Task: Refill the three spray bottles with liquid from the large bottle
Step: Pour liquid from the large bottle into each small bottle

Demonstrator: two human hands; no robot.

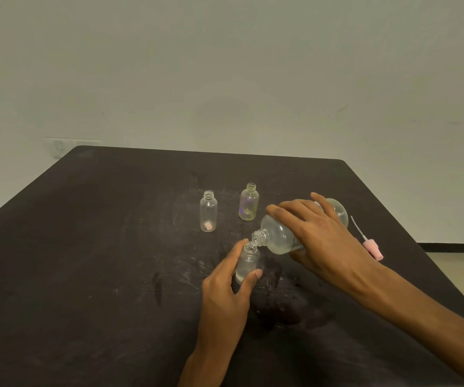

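Near bottle (247, 264): upright on the table (113, 247), left hand (225, 291) grip wrapped around it, some liquid inside
Large bottle (286, 233): tipped, right hand (323, 236) grip closed on it, mouth at the small neck
Risk: narrow neck, so a steeper tilt likely spills or overfills
Waiting: two open bottles (208, 211) behind; pink sprayer (373, 248) lies right

Dark scuffed table (99, 247) bears two open small bottles (208, 211), pink sprayer (371, 245).
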